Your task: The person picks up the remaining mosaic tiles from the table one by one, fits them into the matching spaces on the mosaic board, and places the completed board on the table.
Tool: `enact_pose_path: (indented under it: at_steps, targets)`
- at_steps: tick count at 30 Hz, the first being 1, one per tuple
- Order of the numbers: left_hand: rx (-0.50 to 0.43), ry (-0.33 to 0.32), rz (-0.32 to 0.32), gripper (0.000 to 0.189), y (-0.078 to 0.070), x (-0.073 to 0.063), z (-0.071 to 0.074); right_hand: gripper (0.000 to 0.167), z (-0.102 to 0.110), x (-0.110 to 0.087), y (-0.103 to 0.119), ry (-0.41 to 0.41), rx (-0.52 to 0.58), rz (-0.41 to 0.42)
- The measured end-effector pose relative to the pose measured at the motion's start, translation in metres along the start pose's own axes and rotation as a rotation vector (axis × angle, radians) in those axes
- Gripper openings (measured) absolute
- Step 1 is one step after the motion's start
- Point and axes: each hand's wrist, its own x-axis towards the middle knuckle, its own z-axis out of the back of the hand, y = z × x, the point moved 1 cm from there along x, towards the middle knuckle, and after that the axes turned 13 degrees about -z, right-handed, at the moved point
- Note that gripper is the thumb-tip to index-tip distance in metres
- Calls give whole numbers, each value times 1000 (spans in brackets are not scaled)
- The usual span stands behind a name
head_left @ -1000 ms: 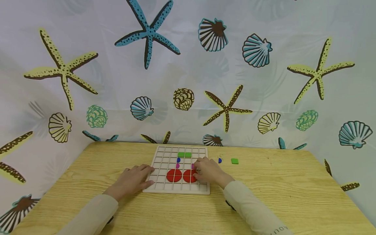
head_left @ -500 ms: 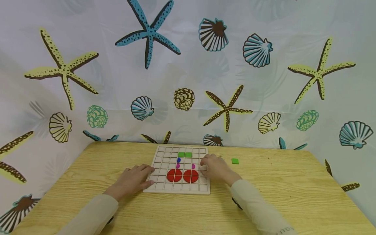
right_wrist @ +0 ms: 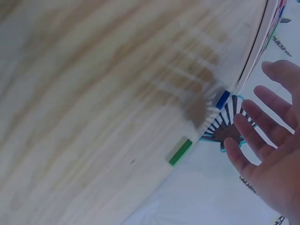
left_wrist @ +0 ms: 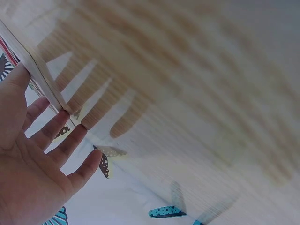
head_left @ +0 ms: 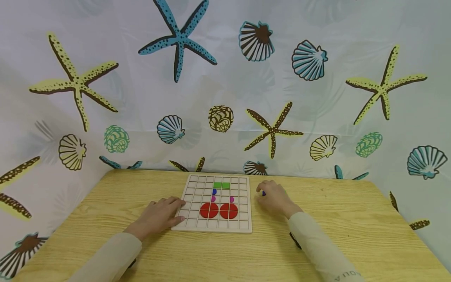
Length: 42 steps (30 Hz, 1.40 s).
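A pale grid board lies on the table, holding two red circles, two green squares, two magenta half-circles and a blue half-circle. My left hand touches the board's left edge with loosely extended fingers. Right of the board, my right hand hovers above the table over a second, loose blue half-circle. Its fingers are relaxed and spread, apart from that piece in the right wrist view. A loose green square lies near it, hidden by the right hand in the head view.
The wooden table ends at the back against a white curtain printed with starfish and shells. It also rises at the left and right sides.
My right hand has drawn back from the magenta half-circle on the board and moved right, over the loose blue piece. The magenta piece stays on the grid. The left hand holds its place.
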Motion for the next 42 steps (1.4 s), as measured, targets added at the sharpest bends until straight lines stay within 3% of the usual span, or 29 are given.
enact_pose_path:
  at_steps: [12,42]
  targets:
    - [-3,9,4,49,1,1,0,24,0,9,-17,-44,-50,-32]
    - [-3,25,-1,48,-2,1,3,21,-5,18,-25,9,-129,-65]
